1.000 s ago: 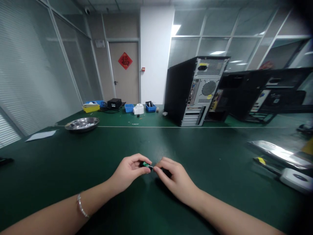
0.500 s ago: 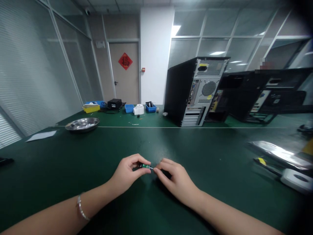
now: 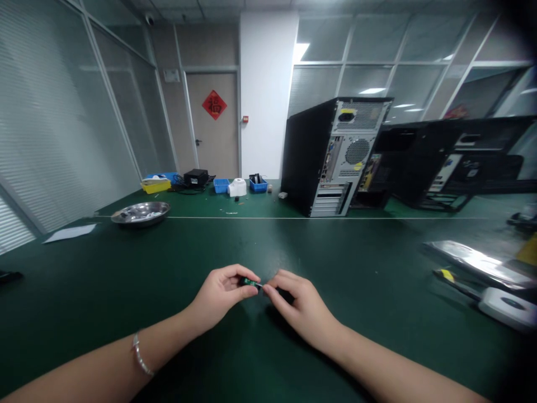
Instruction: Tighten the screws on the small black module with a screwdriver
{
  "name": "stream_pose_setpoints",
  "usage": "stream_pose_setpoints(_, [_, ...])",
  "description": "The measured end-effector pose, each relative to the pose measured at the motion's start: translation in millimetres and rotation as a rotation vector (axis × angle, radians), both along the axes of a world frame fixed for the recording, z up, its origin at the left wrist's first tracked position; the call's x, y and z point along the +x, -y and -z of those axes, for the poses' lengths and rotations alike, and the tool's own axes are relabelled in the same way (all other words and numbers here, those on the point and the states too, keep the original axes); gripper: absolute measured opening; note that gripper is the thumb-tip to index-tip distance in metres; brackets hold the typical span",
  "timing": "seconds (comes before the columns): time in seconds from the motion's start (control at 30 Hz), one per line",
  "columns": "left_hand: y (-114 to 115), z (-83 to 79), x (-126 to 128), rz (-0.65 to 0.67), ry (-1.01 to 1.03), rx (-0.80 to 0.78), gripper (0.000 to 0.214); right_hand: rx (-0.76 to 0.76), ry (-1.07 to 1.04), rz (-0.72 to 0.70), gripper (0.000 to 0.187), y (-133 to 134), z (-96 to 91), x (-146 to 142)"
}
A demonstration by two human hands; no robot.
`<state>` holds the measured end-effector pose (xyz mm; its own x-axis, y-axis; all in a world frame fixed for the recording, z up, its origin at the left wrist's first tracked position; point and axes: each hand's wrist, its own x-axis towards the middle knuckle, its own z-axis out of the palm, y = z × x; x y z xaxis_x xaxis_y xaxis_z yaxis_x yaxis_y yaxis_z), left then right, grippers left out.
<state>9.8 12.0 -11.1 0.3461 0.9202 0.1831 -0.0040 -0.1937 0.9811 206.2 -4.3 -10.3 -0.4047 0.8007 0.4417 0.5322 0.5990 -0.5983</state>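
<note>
My left hand [image 3: 220, 294] rests on the green table mat [image 3: 126, 268] and pinches a small green part [image 3: 249, 281] between thumb and fingers. My right hand [image 3: 300, 310] faces it, fingers curled, thumb and forefinger pinched at the part's right end. What the right fingertips grip is too small to name. Both forearms reach in from the bottom edge, and a thin bracelet [image 3: 140, 355] circles the left wrist.
A metal dish [image 3: 141, 212] and a sheet of paper [image 3: 70, 232] lie at the left. Blue bins [image 3: 259, 184], a yellow tray [image 3: 156, 185] and a black box [image 3: 196, 177] stand at the back. Open computer cases [image 3: 335, 154] stand at the back right. A silver bag [image 3: 474, 260] and white device [image 3: 507, 309] lie at right.
Almost nothing has moved. Both hands stay together at the small green part, with only slight shifts of the fingertips.
</note>
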Motion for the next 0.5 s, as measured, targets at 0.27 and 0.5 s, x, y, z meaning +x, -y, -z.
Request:
stream_pose_setpoints(0.27, [-0.8, 3.5, 0.2, 0.002, -0.042, -0.011, 0.031, -0.023, -0.061, 0.055, 0.025, -0.6, -0.9, 0.1])
stream_pose_setpoints(0.5, [3.4, 4.3, -1.4, 0.005, -0.294, 0.136, 0.018, -0.022, -0.102, 0.064, 0.025, -2.3, 0.2, 0.3])
